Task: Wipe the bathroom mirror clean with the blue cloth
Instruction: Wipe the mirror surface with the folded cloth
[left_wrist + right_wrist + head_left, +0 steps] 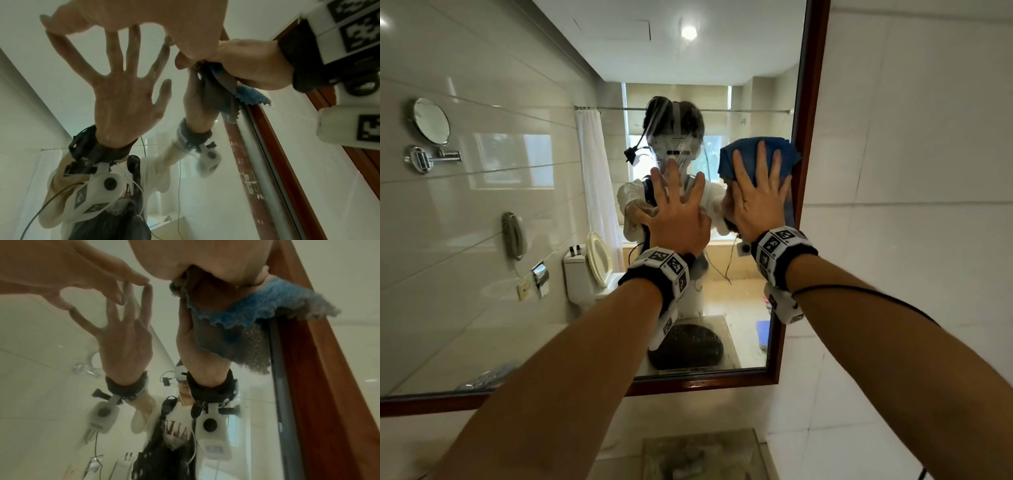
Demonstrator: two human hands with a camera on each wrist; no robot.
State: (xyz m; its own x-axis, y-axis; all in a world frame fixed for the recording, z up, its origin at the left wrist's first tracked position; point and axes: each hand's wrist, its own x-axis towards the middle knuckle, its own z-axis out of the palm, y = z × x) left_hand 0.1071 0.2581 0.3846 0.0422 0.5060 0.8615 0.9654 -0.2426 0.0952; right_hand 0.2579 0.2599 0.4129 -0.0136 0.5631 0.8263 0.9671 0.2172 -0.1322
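Note:
The large wall mirror (482, 192) has a dark red wooden frame (808, 113). My right hand (758, 195) lies flat, fingers straight, and presses the blue cloth (753, 156) against the glass beside the mirror's right edge. The cloth's frayed lower edge (246, 316) hangs out below my palm, seen also in the left wrist view as the cloth (249, 95). My left hand (676, 212) rests on the glass with fingers spread, just left of the right hand, holding nothing. Streaks mark the glass above my left fingers.
White wall tiles (914, 171) lie to the right of the frame. A glass basin corner (698, 455) sits below on the counter. In the reflection appear a toilet (585, 270), a shower curtain, a round shaving mirror (431, 121) and a wall phone.

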